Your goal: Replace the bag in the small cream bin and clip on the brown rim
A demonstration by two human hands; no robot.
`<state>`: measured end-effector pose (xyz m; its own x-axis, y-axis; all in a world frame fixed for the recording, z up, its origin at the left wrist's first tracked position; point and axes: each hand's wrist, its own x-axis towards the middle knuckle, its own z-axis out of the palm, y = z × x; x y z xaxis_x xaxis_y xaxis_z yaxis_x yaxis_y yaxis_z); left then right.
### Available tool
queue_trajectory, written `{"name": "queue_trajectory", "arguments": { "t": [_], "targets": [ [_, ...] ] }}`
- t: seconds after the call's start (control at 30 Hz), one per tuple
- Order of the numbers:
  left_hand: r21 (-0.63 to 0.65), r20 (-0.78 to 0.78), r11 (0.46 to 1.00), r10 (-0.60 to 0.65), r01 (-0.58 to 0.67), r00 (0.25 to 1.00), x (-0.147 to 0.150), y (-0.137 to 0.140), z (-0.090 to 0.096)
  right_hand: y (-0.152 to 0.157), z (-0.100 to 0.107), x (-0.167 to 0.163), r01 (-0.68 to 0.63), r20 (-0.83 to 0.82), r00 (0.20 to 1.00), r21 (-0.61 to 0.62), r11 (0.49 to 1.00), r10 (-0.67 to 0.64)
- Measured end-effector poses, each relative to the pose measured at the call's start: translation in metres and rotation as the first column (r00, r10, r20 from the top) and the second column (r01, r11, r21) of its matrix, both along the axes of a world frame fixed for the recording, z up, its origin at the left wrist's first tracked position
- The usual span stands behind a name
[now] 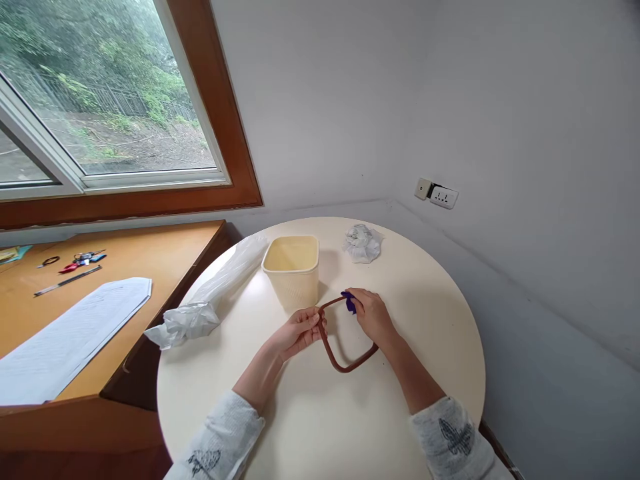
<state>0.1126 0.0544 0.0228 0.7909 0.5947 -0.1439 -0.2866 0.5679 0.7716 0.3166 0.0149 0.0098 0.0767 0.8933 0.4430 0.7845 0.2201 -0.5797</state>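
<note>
The brown frame [343,369] is held over the bench [320,427], nearer than the cream bin [295,288]. Its far left corner is pinched by the left hand [299,331]; the purple cloth [350,304] is clasped against its far side by the right hand [371,316]. Application of cloth to frame is judged the step in hand; a steady left grip is judged to be called for next. Both forearms [261,377] are angled inward, the right hand's back turned upward

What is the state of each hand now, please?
Left hand: closed, fingers holding a brown rounded-square frame.
Right hand: closed, pinching a crumpled purple-blue cloth at the frame's edge.
</note>
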Motion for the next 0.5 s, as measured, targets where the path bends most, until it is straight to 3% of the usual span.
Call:
{"name": "queue_trajectory", "arguments": {
  "t": [0.27, 0.5],
  "targets": [
    [-0.017, -0.031, 1.000, -0.023, 0.023, 0.999, 0.003, -0.002, -0.005, -0.007, 0.011, -0.024, -0.323, -0.011, 0.946, 0.003, 0.946, 0.323],
    [-0.017, -0.022, 0.999, -0.040, 0.040, 0.999, 0.004, -0.003, -0.001, -0.010, 0.013, -0.033, -0.332, -0.320, 0.890, 0.032, 0.943, 0.324]
  ]
}}
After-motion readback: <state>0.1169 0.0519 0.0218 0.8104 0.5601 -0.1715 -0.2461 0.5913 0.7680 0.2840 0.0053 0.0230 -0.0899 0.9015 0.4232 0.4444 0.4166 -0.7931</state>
